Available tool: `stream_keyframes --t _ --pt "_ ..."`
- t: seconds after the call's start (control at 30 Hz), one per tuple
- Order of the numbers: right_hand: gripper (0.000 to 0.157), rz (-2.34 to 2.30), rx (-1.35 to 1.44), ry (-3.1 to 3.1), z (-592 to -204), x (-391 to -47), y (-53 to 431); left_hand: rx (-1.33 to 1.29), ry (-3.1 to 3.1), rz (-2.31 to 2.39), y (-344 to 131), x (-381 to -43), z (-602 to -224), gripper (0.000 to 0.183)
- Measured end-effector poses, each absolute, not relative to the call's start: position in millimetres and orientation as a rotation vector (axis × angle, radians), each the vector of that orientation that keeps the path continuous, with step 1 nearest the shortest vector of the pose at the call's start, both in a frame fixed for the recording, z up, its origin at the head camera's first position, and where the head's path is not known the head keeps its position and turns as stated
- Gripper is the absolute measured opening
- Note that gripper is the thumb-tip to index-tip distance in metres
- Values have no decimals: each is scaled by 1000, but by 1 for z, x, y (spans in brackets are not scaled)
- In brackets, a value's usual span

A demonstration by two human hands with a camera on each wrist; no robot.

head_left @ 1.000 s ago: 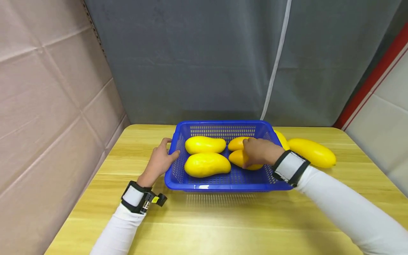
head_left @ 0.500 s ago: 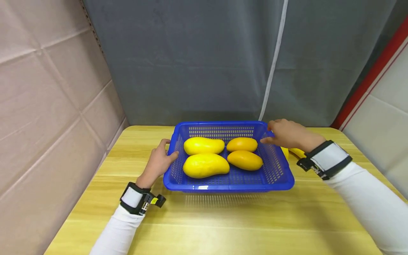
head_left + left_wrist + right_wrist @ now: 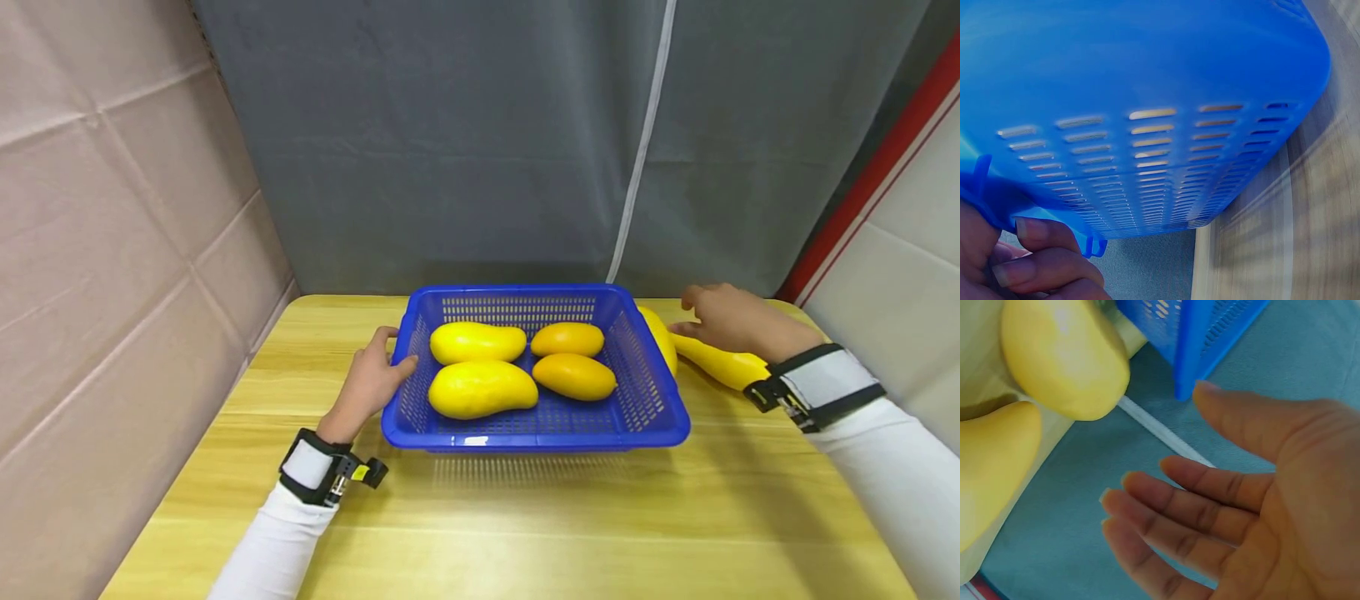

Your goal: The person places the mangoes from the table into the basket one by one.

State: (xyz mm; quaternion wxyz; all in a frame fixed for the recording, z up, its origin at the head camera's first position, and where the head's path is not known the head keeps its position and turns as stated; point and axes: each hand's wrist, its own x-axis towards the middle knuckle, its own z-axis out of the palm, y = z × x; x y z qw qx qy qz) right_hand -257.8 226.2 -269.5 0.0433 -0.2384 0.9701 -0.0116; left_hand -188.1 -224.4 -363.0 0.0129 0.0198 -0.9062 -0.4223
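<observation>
My left hand (image 3: 367, 379) grips the left rim of a blue plastic basket (image 3: 536, 440), thumb over the edge; the left wrist view shows curled fingers (image 3: 1050, 269) at its outer side. Inside lie two large yellow mangoes (image 3: 482, 389) on the left and two smaller orange ones (image 3: 574, 377) on the right. My right hand (image 3: 738, 321) hovers beyond the basket's right side, holding nothing, its fingers loosely extended in the right wrist view. Beneath and beside it are a yellow mango (image 3: 1063, 356) against the basket and a longer yellow one (image 3: 723, 365), partly hidden by the hand.
The basket stands on a wooden table (image 3: 510, 533). A grey curtain (image 3: 450, 167) hangs behind the table's far edge. Pale padded walls (image 3: 112, 250) rise at left and right, with a red strip (image 3: 885, 158) on the right.
My right hand has let go of a small orange mango in the basket, lifted out over the right rim and moved right above the yellow mangoes outside. The left hand keeps its grip.
</observation>
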Motion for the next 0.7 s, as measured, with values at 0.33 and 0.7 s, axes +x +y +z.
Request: stream_keyframes --t 0.33,0.7 --pt "35 1 -732 2946 -291 -264 229 74 -2817 -1299 -229 -188 -364 56" --pt "39 -110 -616 2950 -319 -276 217 84 -2813 -1291 -229 -186 -364 56"
